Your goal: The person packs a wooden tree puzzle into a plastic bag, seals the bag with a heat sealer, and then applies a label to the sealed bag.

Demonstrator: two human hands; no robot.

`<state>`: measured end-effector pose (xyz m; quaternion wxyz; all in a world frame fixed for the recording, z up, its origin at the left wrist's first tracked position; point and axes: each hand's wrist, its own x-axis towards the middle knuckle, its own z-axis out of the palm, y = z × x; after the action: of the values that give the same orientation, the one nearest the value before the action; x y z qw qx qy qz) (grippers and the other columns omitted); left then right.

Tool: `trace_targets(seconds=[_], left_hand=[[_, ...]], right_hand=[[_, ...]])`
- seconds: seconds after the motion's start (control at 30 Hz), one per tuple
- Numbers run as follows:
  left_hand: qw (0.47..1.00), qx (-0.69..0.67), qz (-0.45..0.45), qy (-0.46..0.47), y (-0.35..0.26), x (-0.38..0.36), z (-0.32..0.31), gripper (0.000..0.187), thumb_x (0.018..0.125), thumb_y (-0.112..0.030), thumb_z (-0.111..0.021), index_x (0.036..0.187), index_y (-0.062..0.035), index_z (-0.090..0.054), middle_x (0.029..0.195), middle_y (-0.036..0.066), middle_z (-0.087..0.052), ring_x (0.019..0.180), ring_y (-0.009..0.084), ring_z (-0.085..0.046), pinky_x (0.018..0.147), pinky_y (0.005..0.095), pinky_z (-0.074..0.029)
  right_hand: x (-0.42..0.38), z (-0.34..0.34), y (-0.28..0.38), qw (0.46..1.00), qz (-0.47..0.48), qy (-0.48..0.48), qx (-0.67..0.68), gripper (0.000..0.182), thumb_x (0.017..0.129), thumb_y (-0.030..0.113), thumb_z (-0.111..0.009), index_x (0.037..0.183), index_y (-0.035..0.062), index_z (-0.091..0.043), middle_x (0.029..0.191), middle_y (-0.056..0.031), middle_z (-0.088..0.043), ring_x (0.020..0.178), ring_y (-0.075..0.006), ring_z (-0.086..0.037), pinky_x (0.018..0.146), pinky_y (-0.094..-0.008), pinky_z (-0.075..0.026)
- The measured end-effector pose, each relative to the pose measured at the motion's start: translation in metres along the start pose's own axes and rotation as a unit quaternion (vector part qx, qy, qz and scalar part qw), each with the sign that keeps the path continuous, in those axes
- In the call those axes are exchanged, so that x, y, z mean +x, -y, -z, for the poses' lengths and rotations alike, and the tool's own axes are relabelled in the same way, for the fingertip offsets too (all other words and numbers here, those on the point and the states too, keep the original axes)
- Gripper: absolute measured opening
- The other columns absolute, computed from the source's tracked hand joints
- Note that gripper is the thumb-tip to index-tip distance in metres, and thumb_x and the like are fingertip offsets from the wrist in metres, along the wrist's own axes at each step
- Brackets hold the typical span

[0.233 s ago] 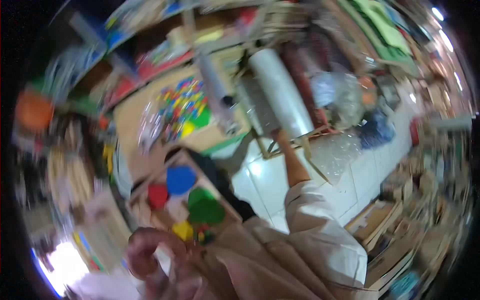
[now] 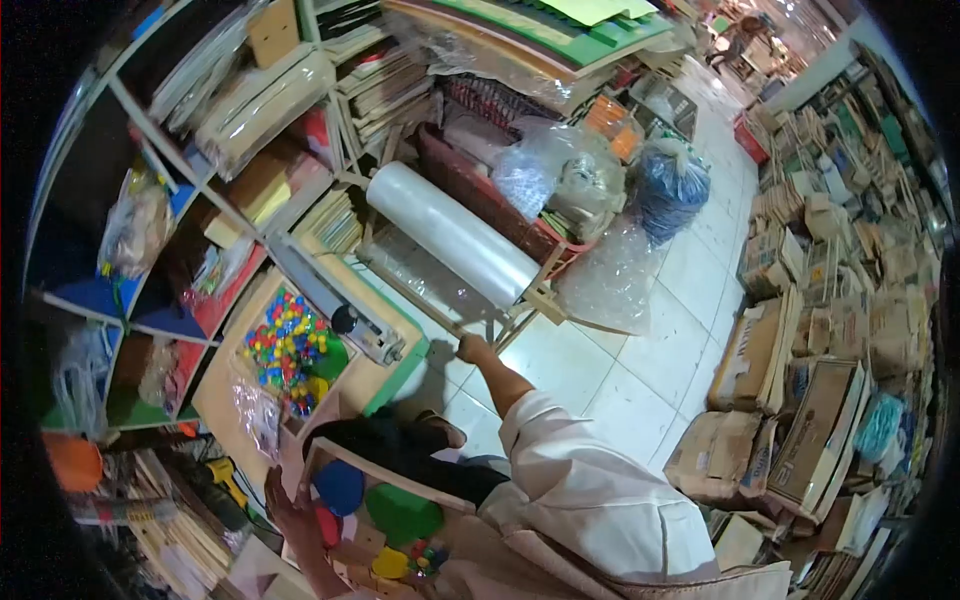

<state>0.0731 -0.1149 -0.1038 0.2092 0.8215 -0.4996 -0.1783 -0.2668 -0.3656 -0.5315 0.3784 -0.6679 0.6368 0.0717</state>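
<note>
Since the earlier frame the view has steadied. Right hand (image 2: 472, 347) now grips the wooden stand (image 2: 520, 300) under the plastic film roll (image 2: 452, 235), fingers closed. Left hand (image 2: 285, 510) holds the shape puzzle board (image 2: 385, 510) at its edge, against the lap.

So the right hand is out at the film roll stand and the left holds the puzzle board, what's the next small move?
Probably draw wrap off the film roll: the right hand already grips its wooden stand, while the left hand steadies the unwrapped puzzle board.
</note>
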Motion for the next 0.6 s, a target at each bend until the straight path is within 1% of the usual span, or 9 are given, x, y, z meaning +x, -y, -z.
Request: trace_targets(seconds=[0.07, 0.13, 0.2, 0.23, 0.33, 0.43, 0.47, 0.53, 0.6], left_hand=[[0.973, -0.117, 0.162, 0.112, -0.008, 0.018, -0.006, 0.053, 0.092, -0.044, -0.043, 0.118, 0.0018, -0.052, 0.116, 0.023, -0.053, 0.094, 0.042, -0.057, 0.08, 0.0542, -0.045], [0.983, 0.051, 0.122, 0.124, -0.006, 0.026, -0.021, 0.04, 0.092, -0.038, -0.045, 0.104, -0.0039, -0.061, 0.094, 0.022, -0.062, 0.076, 0.0402, -0.061, 0.065, 0.0514, -0.048], [0.966, 0.169, 0.118, 0.155, 0.017, 0.03, -0.041, 0.035, 0.091, -0.036, -0.048, 0.096, -0.0065, -0.065, 0.084, 0.023, -0.063, 0.075, 0.0403, -0.06, 0.063, 0.049, -0.048], [0.981, 0.119, 0.129, 0.081, 0.007, 0.026, -0.045, 0.032, 0.089, -0.036, -0.05, 0.09, -0.0073, -0.066, 0.074, 0.023, -0.062, 0.074, 0.0416, -0.059, 0.061, 0.0482, -0.046], [0.986, 0.144, 0.073, 0.03, -0.01, 0.026, -0.046, 0.032, 0.087, -0.036, -0.052, 0.09, -0.0068, -0.066, 0.075, 0.023, -0.061, 0.073, 0.0428, -0.059, 0.062, 0.0491, -0.045], [0.979, 0.155, 0.118, 0.057, -0.006, 0.028, -0.044, 0.032, 0.086, -0.035, -0.053, 0.09, -0.0058, -0.065, 0.075, 0.024, -0.061, 0.069, 0.043, -0.058, 0.06, 0.0494, -0.044], [0.977, 0.158, 0.129, 0.06, -0.006, 0.03, -0.045, 0.032, 0.086, -0.035, -0.053, 0.09, -0.0052, -0.065, 0.075, 0.024, -0.06, 0.069, 0.0428, -0.058, 0.059, 0.0494, -0.043], [0.986, 0.119, 0.109, 0.048, 0.006, 0.032, -0.05, 0.043, 0.086, -0.042, -0.05, 0.083, -0.0007, -0.063, 0.069, 0.024, -0.058, 0.067, 0.0449, -0.055, 0.057, 0.05, -0.041], [0.984, 0.125, 0.116, 0.048, -0.001, 0.037, -0.052, 0.051, 0.086, -0.047, -0.048, 0.08, 0.0011, -0.061, 0.066, 0.024, -0.056, 0.065, 0.0456, -0.054, 0.056, 0.0502, -0.039]], right_hand=[[-0.049, 0.051, 0.034, 0.996, -0.002, 0.021, -0.087, 0.04, 0.076, 0.038, -0.057, 0.102, 0.0092, -0.065, 0.105, -0.0172, -0.063, 0.096, -0.0332, -0.061, 0.085, -0.045, -0.046], [-0.061, 0.072, 0.042, 0.992, -0.005, 0.061, -0.109, 0.037, 0.076, 0.033, -0.056, 0.097, 0.005, -0.067, 0.105, -0.0166, -0.063, 0.099, -0.0331, -0.06, 0.085, -0.0424, -0.047], [-0.025, 0.039, 0.011, 0.995, 0.007, 0.036, -0.094, 0.027, 0.074, 0.021, -0.052, 0.087, 0.003, -0.069, 0.097, -0.0192, -0.065, 0.096, -0.0346, -0.06, 0.085, -0.041, -0.046], [-0.018, 0.041, 0.004, 0.995, -0.009, 0.061, -0.084, 0.035, 0.075, 0.029, -0.054, 0.093, 0.002, -0.067, 0.104, -0.019, -0.063, 0.101, -0.0336, -0.059, 0.085, -0.0419, -0.047], [-0.002, 0.042, -0.027, 1.0, -0.009, -0.009, 0.024, 0.032, 0.076, 0.022, -0.052, 0.097, 0.001, -0.063, 0.1, -0.0201, -0.063, 0.096, -0.0361, -0.059, 0.085, -0.0446, -0.046], [0.033, 0.032, -0.051, 0.997, -0.023, -0.064, -0.046, 0.043, 0.075, 0.035, -0.06, 0.1, 0.0003, -0.06, 0.109, -0.0237, -0.058, 0.1, -0.0378, -0.057, 0.087, -0.0416, -0.046], [0.059, 0.015, -0.066, 0.994, -0.045, -0.086, -0.046, 0.052, 0.074, 0.039, -0.062, 0.108, 0.001, -0.057, 0.112, -0.0231, -0.057, 0.105, -0.0371, -0.055, 0.088, -0.0407, -0.046], [0.027, 0.09, -0.007, 0.995, -0.098, -0.029, 0.015, 0.067, 0.077, 0.033, -0.06, 0.131, 0.0017, -0.038, 0.128, -0.0229, -0.046, 0.116, -0.0345, -0.048, 0.096, -0.0383, -0.041], [0.066, 0.058, -0.028, 0.992, -0.078, -0.083, -0.048, 0.066, 0.076, 0.027, -0.061, 0.133, 0.0037, -0.036, 0.134, -0.0227, -0.039, 0.122, -0.034, -0.041, 0.1, -0.0389, -0.037]])
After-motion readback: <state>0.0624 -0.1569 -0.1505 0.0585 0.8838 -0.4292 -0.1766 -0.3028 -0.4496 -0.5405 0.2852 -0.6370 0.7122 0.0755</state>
